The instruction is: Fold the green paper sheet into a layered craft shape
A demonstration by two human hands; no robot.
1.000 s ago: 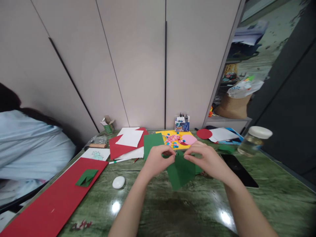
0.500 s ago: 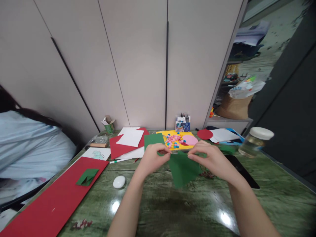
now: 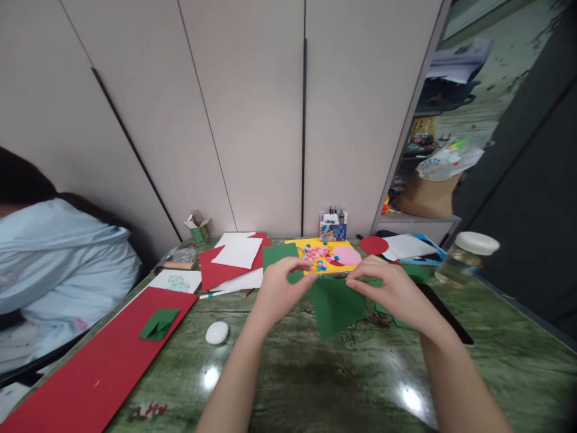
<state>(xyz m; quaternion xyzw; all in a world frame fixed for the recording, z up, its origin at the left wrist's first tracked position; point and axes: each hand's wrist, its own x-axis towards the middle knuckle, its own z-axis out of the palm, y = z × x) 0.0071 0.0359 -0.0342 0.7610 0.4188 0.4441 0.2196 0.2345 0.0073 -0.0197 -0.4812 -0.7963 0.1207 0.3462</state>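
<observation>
A piece of green paper (image 3: 339, 307) hangs tilted between my hands above the table, its lower corner pointing down. My left hand (image 3: 283, 285) is at its upper left corner, thumb and index finger close together at the edge. A small gap seems to show between those two fingertips. My right hand (image 3: 387, 287) pinches the upper right part of the sheet between thumb and fingers. Behind the left hand lies another green sheet (image 3: 280, 254). More green paper (image 3: 417, 274) lies partly hidden behind the right hand.
A folded green paper (image 3: 158, 323) lies on a long red sheet (image 3: 90, 367) at left. A white oval object (image 3: 217, 332) rests nearby. Pink, yellow and blue pieces (image 3: 318, 254) lie on yellow paper. A lidded jar (image 3: 466, 260) stands right, and a person (image 3: 67, 270) sits left.
The left index fingertip has lifted slightly from the thumb. The green paper has shifted a little, with its upper edge straighter. The person at left has moved further into view.
</observation>
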